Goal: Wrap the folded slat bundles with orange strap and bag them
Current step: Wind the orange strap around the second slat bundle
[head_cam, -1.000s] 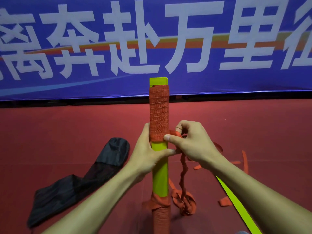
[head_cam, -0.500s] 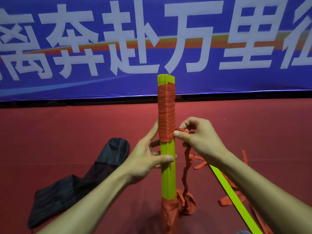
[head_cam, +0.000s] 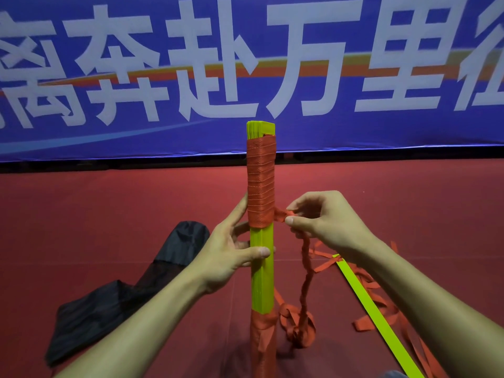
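Observation:
A yellow-green folded slat bundle (head_cam: 262, 271) stands upright at the centre. Orange strap (head_cam: 260, 184) is wound round its upper part, and more strap covers its bottom end. My left hand (head_cam: 231, 252) grips the bare middle of the bundle, thumb across the front and fingers behind. My right hand (head_cam: 324, 222) pinches the free strap just right of the lowest winding. From there the strap hangs twisted down to a loose heap (head_cam: 298, 327) on the floor. A black bag (head_cam: 114, 293) lies flat at the lower left.
A single yellow-green slat (head_cam: 373, 312) lies diagonally on the red floor at the right, with loose orange strap pieces (head_cam: 362, 279) around it. A blue banner (head_cam: 354, 126) with white characters runs along the back.
The bundle has turned a little and shifted right since the first frame. My left hand slid lower onto the bare slats, and my right hand drew the strap out to the right.

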The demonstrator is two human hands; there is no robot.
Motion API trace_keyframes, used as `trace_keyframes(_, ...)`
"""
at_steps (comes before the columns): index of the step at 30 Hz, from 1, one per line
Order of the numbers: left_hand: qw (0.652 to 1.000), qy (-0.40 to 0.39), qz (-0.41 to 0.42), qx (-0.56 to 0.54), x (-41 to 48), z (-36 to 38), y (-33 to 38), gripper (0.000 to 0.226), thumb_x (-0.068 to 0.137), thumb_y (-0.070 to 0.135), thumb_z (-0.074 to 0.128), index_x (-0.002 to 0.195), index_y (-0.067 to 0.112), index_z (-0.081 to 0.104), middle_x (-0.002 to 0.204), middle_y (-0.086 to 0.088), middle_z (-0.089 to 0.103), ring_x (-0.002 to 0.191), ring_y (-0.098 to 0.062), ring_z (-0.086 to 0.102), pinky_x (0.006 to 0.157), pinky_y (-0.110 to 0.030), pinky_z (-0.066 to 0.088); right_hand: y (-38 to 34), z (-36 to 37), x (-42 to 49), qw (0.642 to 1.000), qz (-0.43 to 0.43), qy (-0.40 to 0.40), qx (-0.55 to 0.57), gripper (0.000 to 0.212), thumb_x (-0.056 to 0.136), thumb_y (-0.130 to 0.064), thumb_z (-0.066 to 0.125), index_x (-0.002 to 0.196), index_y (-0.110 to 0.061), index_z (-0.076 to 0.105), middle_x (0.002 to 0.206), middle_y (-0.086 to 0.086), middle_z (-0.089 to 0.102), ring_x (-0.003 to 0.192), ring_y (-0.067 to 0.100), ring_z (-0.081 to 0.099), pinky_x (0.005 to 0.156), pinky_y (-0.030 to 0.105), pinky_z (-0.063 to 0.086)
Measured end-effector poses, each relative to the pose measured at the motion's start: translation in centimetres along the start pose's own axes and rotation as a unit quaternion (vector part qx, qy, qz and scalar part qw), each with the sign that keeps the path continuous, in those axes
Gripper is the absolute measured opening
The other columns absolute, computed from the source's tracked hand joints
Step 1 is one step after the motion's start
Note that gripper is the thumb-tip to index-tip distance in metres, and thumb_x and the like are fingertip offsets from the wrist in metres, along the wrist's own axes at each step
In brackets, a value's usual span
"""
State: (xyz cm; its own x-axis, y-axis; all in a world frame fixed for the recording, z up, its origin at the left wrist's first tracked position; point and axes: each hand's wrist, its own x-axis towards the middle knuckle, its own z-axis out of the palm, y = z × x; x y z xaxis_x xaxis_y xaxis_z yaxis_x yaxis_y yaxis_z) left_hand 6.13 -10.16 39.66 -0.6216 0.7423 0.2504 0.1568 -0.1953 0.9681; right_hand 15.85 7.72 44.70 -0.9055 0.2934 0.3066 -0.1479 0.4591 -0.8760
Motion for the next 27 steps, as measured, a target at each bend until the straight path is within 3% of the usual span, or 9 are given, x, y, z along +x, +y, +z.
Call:
trace_keyframes(4, 1.000, 0.001, 0.001, -0.001, 0.1, -0.1, -0.1, 0.095, 0.070, 0.003, 0.080, 0.126, 0.072, 0.047, 0.125, 0.003, 0.068, 0.106, -0.049, 0.065, 0.091, -0.059, 0.055, 0.0, 0.0, -0.1, 0.998, 0.020, -0.002, 0.064, 0.012, 0.080, 0.000, 0.075, 0.081, 0.003, 0.063, 0.063, 0.008, 0.054, 0.055, 0.016, 0.058, 0.056, 0.027, 0.055)
trace_keyframes(9, 1.000, 0.005, 0.003, -0.002, 0.3, -0.5, -0.5, 0.095, 0.071, 0.001, 0.079, 0.137, 0.060, 0.045, 0.128, -0.003, 0.067, 0.101, -0.044, 0.068, 0.086, -0.052, 0.058, -0.1, 0.1, -0.1, 0.966, 0.098, -0.048, 0.235, 0.011, 0.094, -0.008, 0.058, 0.087, 0.000, 0.062, 0.070, 0.009, 0.051, 0.061, 0.017, 0.055, 0.064, 0.031, 0.059)
trace_keyframes(13, 1.000, 0.008, 0.004, -0.007, 0.4, -0.7, -0.8, 0.093, 0.070, 0.000, 0.078, 0.131, 0.064, 0.048, 0.121, -0.001, 0.069, 0.097, -0.040, 0.071, 0.079, -0.047, 0.059, 0.4, 0.0, -0.1, 0.980, 0.095, -0.034, 0.170, 0.013, 0.091, 0.002, 0.062, 0.100, -0.002, 0.071, 0.078, 0.009, 0.060, 0.067, 0.016, 0.059, 0.066, 0.031, 0.060)
trace_keyframes(18, 1.000, 0.014, -0.001, -0.005, 0.5, -0.9, -1.0, 0.098, 0.069, -0.001, 0.078, 0.144, 0.050, 0.041, 0.121, -0.005, 0.069, 0.098, -0.043, 0.071, 0.078, -0.047, 0.059, 0.7, -0.4, 0.0, 1.000, 0.009, 0.022, 0.015, 0.008, 0.081, 0.000, 0.075, 0.078, -0.007, 0.073, 0.068, 0.006, 0.067, 0.064, 0.016, 0.064, 0.063, 0.040, 0.062)
trace_keyframes(24, 1.000, 0.020, -0.009, -0.001, 0.5, -1.0, -1.1, 0.099, 0.069, -0.002, 0.078, 0.146, 0.046, 0.040, 0.120, -0.007, 0.069, 0.098, -0.044, 0.070, 0.076, -0.043, 0.058, 1.1, -0.4, 0.1, 0.999, -0.005, 0.049, 0.005, 0.021, 0.077, 0.000, 0.078, 0.072, -0.008, 0.060, 0.065, 0.008, 0.068, 0.058, 0.020, 0.066, 0.055, 0.040, 0.058)
trace_keyframes(27, 1.000, 0.021, -0.012, 0.002, 0.5, -1.1, -1.1, 0.099, 0.069, -0.002, 0.078, 0.147, 0.045, 0.039, 0.120, -0.007, 0.069, 0.098, -0.044, 0.070, 0.076, -0.045, 0.058, 0.9, -0.3, -0.1, 0.999, -0.018, 0.049, 0.011, 0.023, 0.076, 0.001, 0.079, 0.071, -0.006, 0.057, 0.057, 0.008, 0.065, 0.051, 0.025, 0.063, 0.049, 0.038, 0.047)
